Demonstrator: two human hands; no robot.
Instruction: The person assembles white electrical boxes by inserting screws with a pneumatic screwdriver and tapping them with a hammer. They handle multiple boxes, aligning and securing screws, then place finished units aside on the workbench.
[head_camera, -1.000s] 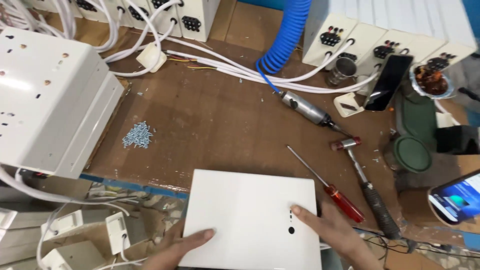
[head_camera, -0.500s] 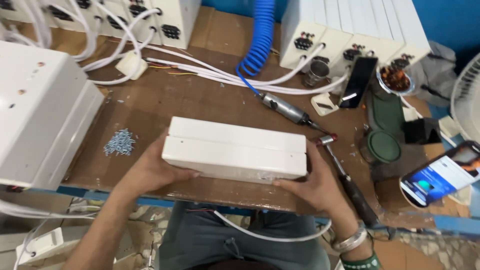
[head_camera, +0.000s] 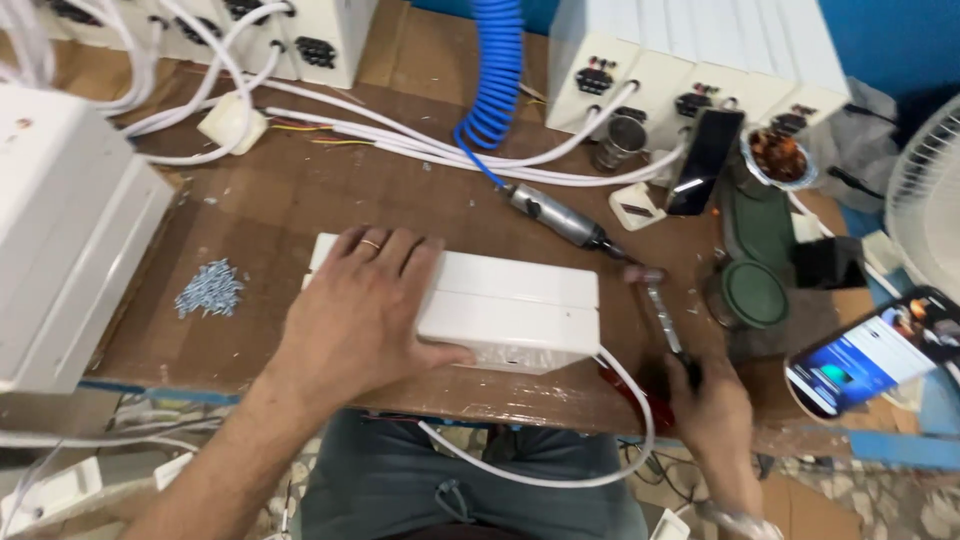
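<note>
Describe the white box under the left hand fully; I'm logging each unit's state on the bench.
The white rectangular plastic box lies flat on the brown wooden workbench, near its front edge. A seam runs lengthwise across its top, dividing it into two panels. Its surface looks smooth and plain. A white cable leaves its right front corner and loops below the bench edge. The left hand rests palm-down on its left half; the right hand does not touch it.

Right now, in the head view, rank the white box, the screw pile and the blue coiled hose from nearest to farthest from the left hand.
1. white box: under the left hand.
2. screw pile: just left, on the bench.
3. blue coiled hose: far back, centre.
</note>
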